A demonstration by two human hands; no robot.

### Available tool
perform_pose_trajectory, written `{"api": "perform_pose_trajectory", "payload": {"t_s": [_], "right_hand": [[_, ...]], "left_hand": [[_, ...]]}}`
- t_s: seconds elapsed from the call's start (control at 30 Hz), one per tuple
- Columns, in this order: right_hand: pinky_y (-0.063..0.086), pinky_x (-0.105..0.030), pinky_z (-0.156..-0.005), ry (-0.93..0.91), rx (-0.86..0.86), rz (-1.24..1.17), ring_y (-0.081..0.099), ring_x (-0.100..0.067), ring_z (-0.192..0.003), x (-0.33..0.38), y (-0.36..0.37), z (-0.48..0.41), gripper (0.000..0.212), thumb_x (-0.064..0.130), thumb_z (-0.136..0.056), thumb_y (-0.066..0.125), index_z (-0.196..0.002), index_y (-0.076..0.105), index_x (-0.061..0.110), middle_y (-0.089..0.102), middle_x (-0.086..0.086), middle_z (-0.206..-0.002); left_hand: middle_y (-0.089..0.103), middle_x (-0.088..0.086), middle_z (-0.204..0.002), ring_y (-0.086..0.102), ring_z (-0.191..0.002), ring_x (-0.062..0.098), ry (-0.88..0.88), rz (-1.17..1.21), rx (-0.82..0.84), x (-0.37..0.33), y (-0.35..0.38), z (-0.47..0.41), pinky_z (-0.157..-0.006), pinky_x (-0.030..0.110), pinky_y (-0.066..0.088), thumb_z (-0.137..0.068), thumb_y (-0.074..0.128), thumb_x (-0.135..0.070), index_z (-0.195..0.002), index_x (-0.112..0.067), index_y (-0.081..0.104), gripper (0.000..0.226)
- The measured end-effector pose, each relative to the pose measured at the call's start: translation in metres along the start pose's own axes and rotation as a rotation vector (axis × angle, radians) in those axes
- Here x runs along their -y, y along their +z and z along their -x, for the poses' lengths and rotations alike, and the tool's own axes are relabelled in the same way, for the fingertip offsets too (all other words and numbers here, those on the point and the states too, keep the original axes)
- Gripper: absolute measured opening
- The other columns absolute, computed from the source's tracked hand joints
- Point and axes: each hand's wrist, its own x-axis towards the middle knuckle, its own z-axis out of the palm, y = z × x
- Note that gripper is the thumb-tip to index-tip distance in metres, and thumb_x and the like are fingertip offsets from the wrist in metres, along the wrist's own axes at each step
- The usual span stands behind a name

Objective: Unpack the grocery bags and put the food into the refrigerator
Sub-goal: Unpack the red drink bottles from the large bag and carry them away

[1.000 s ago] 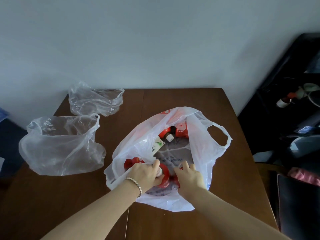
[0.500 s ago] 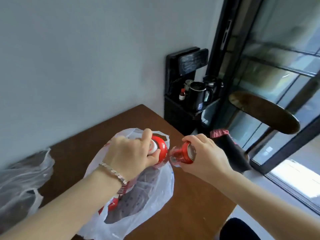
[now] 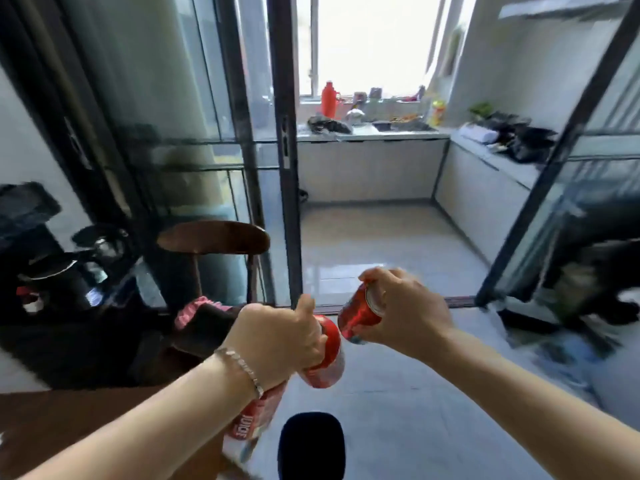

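My left hand (image 3: 277, 341) grips red-labelled juice bottles: one red bottle (image 3: 325, 355) sticks out to the right of the fist and a second bottle with a red label (image 3: 252, 420) hangs below the wrist. My right hand (image 3: 405, 310) holds a red can-like drink (image 3: 360, 313) tilted, its silver top toward the palm. Both hands are held up in front of me, close together, above the floor. The grocery bag and the refrigerator are out of view.
A brown table corner (image 3: 52, 427) lies lower left. A wooden chair (image 3: 214, 237) with pink cloth (image 3: 194, 310) stands by a black sliding glass door (image 3: 284, 150). Through the doorway lies a tiled kitchen floor (image 3: 381, 244) with counters. A dark stand with kettles (image 3: 69, 268) is at left.
The view has swung right from the table and bag to the kitchen doorway. Both hands lifted the red drinks out of the bag and carry them forward.
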Motion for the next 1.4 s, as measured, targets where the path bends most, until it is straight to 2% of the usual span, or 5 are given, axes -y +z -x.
{"api": "perform_pose_trajectory", "payload": {"t_s": [0.17, 0.43, 0.77, 0.93, 1.4], "right_hand": [[0.042, -0.027, -0.084, 0.235, -0.129, 0.028, 0.05, -0.018, -0.109, -0.159, -0.07, 0.039, 0.067, 0.045, -0.065, 0.074, -0.126, 0.049, 0.031, 0.055, 0.003, -0.113], [0.043, -0.026, -0.077, 0.579, -0.295, 0.122, 0.051, -0.018, -0.105, -0.385, -0.196, 0.104, 0.062, 0.047, -0.063, 0.073, -0.12, 0.049, 0.034, 0.055, 0.005, -0.106], [0.048, -0.026, -0.079, 0.939, -0.554, 0.026, 0.057, -0.014, -0.093, -0.604, -0.317, 0.126, 0.063, 0.043, -0.054, 0.085, -0.109, 0.055, 0.034, 0.06, 0.007, -0.105], [0.051, -0.03, -0.085, 1.089, -0.601, 0.146, 0.057, -0.016, -0.103, -0.7, -0.386, 0.111, 0.07, 0.046, -0.058, 0.083, -0.119, 0.05, 0.034, 0.06, 0.006, -0.114], [0.046, -0.03, -0.072, 1.077, -1.163, 0.276, 0.054, -0.013, -0.097, -0.945, -0.584, 0.096, 0.058, 0.044, -0.059, 0.084, -0.105, 0.05, 0.033, 0.054, 0.013, -0.098]], "left_hand": [[0.039, -0.004, -0.028, 0.035, -0.019, 0.012, -0.019, 0.253, -0.159, -0.112, 0.012, -0.153, -0.039, 0.015, 0.032, -0.065, 0.037, -0.035, -0.07, -0.004, 0.071, 0.047], [0.045, -0.003, -0.031, 0.038, -0.019, 0.015, 0.218, 0.466, -0.247, -0.292, -0.007, -0.372, -0.029, 0.017, 0.031, -0.072, 0.036, -0.045, -0.066, -0.01, 0.061, 0.043], [-0.005, 0.002, -0.047, 0.039, -0.021, 0.014, 0.551, 0.45, -0.395, -0.453, -0.048, -0.622, -0.038, 0.011, 0.019, -0.069, 0.054, -0.04, -0.058, -0.013, 0.054, 0.029], [0.033, -0.001, -0.058, 0.049, -0.066, 0.021, 0.726, 0.579, -0.276, -0.52, -0.065, -0.766, -0.054, 0.031, 0.033, -0.096, 0.033, -0.039, -0.112, -0.009, 0.042, 0.034], [0.045, -0.008, -0.059, 0.051, -0.059, 0.018, 0.696, 0.729, -0.564, -0.698, -0.141, -1.071, -0.061, 0.029, 0.034, -0.09, 0.036, -0.053, -0.091, -0.019, 0.035, 0.034]]}}
